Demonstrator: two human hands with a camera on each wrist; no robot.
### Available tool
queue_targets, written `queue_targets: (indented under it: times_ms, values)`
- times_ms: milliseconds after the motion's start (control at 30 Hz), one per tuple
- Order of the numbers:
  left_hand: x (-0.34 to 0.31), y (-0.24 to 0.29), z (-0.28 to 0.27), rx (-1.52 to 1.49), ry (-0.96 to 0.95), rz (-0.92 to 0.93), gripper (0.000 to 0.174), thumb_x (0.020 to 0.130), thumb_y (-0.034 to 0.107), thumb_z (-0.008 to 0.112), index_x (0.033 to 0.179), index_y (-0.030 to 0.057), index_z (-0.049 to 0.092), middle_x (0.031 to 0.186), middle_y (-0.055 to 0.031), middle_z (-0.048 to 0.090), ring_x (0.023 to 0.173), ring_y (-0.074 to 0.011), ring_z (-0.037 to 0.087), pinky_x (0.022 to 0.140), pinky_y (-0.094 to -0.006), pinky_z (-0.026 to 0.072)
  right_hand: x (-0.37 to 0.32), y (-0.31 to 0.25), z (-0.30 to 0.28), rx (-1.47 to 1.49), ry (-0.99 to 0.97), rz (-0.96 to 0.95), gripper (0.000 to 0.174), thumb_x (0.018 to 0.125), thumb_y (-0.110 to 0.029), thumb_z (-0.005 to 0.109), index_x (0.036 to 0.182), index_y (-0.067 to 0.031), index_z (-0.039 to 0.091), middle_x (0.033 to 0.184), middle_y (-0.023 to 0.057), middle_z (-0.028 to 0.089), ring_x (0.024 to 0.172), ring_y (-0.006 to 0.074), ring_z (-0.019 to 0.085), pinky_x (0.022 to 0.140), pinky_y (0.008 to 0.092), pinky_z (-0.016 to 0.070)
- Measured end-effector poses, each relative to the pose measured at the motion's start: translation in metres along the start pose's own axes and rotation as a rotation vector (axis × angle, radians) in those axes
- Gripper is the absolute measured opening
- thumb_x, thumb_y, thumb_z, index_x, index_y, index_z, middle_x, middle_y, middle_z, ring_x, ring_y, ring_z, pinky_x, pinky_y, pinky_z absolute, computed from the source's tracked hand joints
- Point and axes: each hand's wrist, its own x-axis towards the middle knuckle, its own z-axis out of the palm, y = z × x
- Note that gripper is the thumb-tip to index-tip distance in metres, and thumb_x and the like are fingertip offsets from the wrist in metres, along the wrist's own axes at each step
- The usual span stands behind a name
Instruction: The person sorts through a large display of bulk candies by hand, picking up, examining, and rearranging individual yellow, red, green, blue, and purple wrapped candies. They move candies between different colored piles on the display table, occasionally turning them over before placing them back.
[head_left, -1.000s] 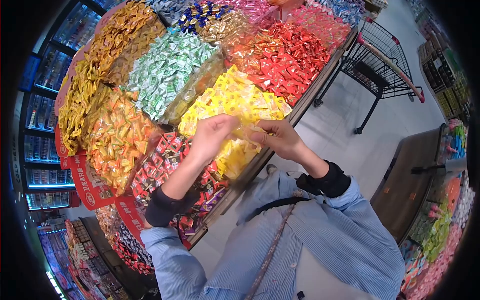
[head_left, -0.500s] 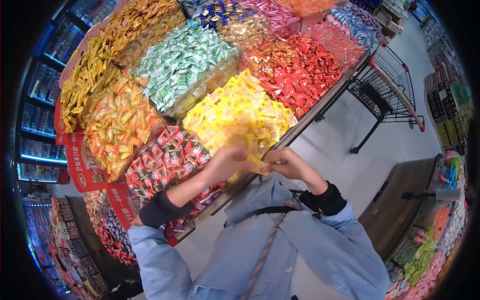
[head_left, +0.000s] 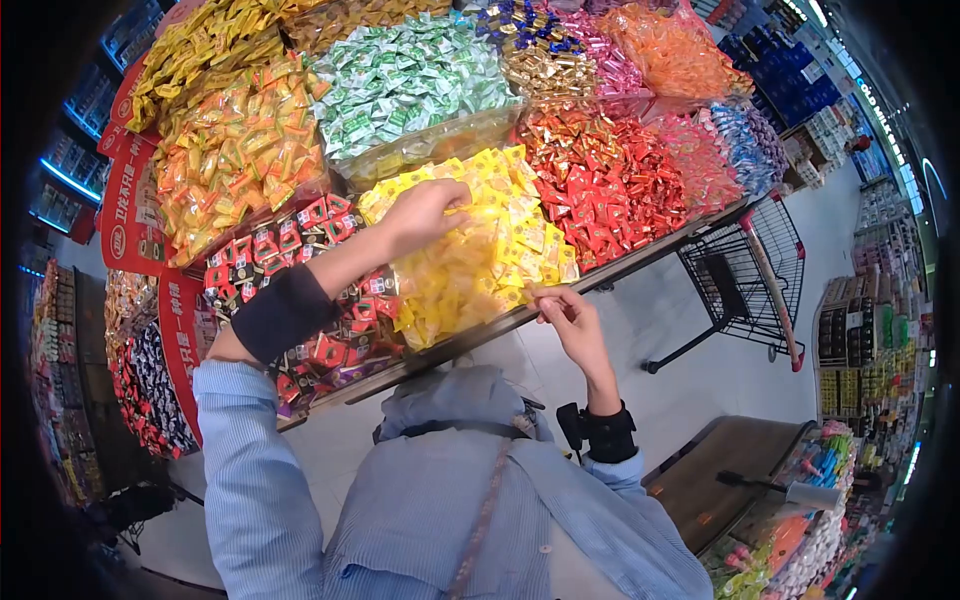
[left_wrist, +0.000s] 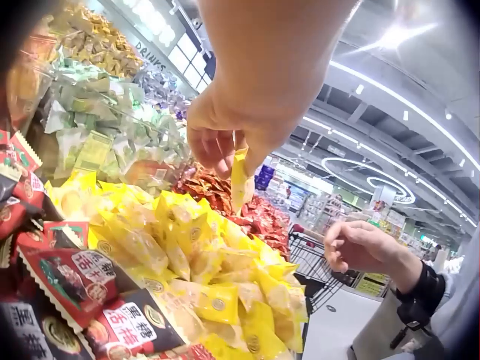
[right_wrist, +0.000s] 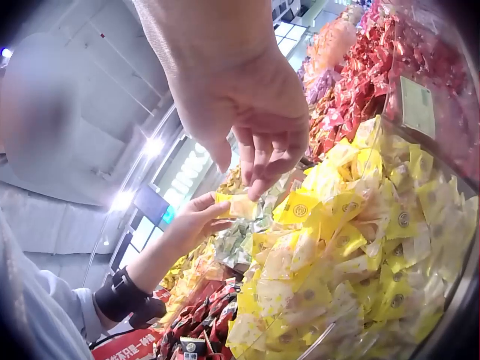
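Observation:
Above the pile of yellow candy packets (head_left: 510, 240), the left hand (head_left: 425, 213) reaches out from the dark-cuffed left arm. Close up in the left wrist view, that hand (left_wrist: 251, 120) pinches one yellow packet (left_wrist: 241, 180) by its upper end, above the heap; the right wrist view shows the same packet (right_wrist: 238, 205) in the left hand's fingers (right_wrist: 202, 217). At the front edge of the display, the right hand (head_left: 575, 328) is raised with fingers loosely bent. Nothing shows in the right hand (left_wrist: 367, 246) in the left wrist view.
Red and black packets (head_left: 340, 330) lie left of the yellow pile, green ones (head_left: 410, 80) behind, red ones (head_left: 610, 190) to the right. Clear dividers separate piles. A shopping cart (head_left: 745, 275) stands right of the display; a brown-topped stand (head_left: 725, 465) is lower right.
The hands, close together around a yellow packet before, have come apart. The left hand has moved up and left over the pile; the right remains near the display edge. The head view has turned.

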Motion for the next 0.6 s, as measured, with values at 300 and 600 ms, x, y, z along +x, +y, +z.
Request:
queue_targets:
  times_ms: [300, 600]
  values:
    - [0.01, -0.014, 0.012, 0.149, 0.064, 0.082, 0.023, 0.076, 0.015, 0.063, 0.094, 0.0036, 0.055, 0.092, -0.0139, 0.055, 0.094, -0.0338, 0.052, 0.08, -0.0419, 0.0429, 0.002, 0.003, -0.007, 0.005, -0.007, -0.002, 0.018, 0.09, -0.01, 0.052, 0.101, 0.0027, 0.058, 0.085, 0.0072, 0.064, 0.07, 0.0089, 0.055, 0.066, 0.022, 0.0453]
    - [-0.046, 0.012, 0.015, 0.224, -0.088, 0.281, 0.015, 0.079, 0.022, 0.06, 0.08, 0.0074, 0.057, 0.085, -0.0083, 0.054, 0.087, -0.0261, 0.054, 0.073, -0.0369, 0.043, 0.009, 0.003, -0.01, -0.02, -0.014, 0.012, 0.017, 0.089, -0.009, 0.053, 0.1, 0.0022, 0.059, 0.085, 0.0066, 0.064, 0.07, 0.0085, 0.055, 0.066, 0.0217, 0.0453]
